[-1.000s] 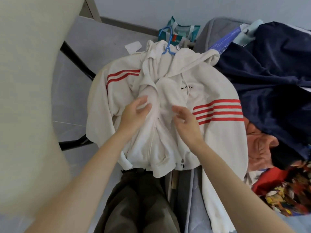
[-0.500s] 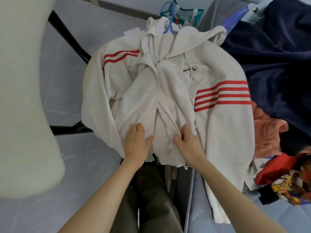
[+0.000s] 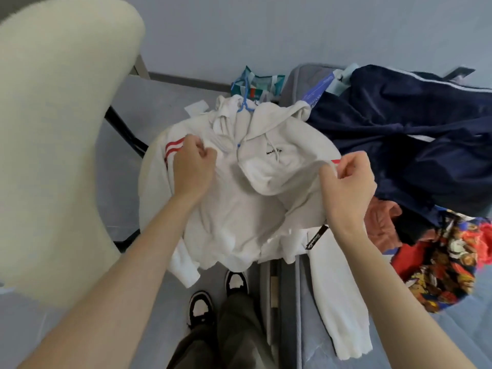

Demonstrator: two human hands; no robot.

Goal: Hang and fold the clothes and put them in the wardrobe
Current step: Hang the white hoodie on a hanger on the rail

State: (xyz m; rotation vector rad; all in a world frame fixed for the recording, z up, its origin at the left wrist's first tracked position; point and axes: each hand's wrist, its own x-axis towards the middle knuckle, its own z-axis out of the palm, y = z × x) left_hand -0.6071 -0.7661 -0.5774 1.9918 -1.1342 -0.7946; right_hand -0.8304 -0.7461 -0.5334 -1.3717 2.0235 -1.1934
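White hoodie (image 3: 239, 209) hung on a blue hanger (image 3: 246, 102), spread across the left edge of the bed (image 3: 431, 344), its red-striped shoulder gripped by the left hand (image 3: 193, 169), the opposite shoulder's fabric pinched by the right hand (image 3: 346, 182), a navy garment (image 3: 426, 129) heaped just beside it.

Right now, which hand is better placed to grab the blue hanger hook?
Probably the left. The left hand grips the hoodie by its striped shoulder, nearer the hanger hook at the collar. The right hand pinches the other shoulder, farther from the hook.
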